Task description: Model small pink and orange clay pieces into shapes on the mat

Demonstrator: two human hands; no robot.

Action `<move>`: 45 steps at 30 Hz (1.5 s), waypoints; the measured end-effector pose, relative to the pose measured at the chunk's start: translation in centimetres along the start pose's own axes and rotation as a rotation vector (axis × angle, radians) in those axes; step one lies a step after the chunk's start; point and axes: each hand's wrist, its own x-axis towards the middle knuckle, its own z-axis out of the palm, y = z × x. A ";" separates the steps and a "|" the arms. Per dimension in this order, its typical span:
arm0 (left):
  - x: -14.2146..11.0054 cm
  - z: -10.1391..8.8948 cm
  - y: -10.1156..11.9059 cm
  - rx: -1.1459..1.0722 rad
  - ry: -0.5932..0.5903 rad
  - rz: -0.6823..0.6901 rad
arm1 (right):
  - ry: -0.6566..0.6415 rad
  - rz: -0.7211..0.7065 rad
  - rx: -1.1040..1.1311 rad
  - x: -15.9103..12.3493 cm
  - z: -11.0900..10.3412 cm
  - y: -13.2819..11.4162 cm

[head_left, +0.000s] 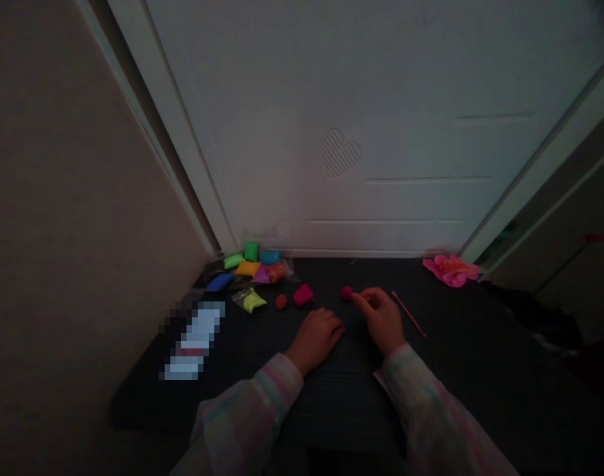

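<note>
Tabletop [332,403]: round magenta ball [346,292]; stick [409,315] slants forward-left.

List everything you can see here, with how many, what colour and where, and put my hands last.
Filled packets: seven; two greens, two blues, yellow-orange, purple, red; table's far left
Opened packet: one, yellow-green, nearer me
Round piece: one, orange-red, right of that
Lump: one, magenta, beyond the left hand
Small ball: one, magenta, at the right fingertips
Thin stick: one, pink, right of the right hand
Frilly flower-like piece: one, pink, far right
Pixelated patch: one, mostly pale, left; contents unclear
Table: one, dark, below
Door: one, whitish, behind
Left hand: one, on the table
Right hand: one, at the small ball
</note>
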 end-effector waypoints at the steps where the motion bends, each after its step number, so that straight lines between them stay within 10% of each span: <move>1: 0.1 -0.1 -0.1 -0.070 0.026 -0.037 | -0.001 0.002 -0.003 0.0 0.0 0.0; 7: 0.6 -1.1 -1.2 -0.688 0.181 -0.457 | -0.040 0.018 -0.038 -0.2 -0.2 -0.7; 12: 0.6 -1.6 -1.7 -0.889 0.204 -0.519 | -0.073 0.020 -0.029 -0.3 -0.2 -0.9; 45: 0.0 -1.1 -1.2 -0.303 0.103 -0.220 | -0.170 0.072 -0.003 -0.5 0.4 0.1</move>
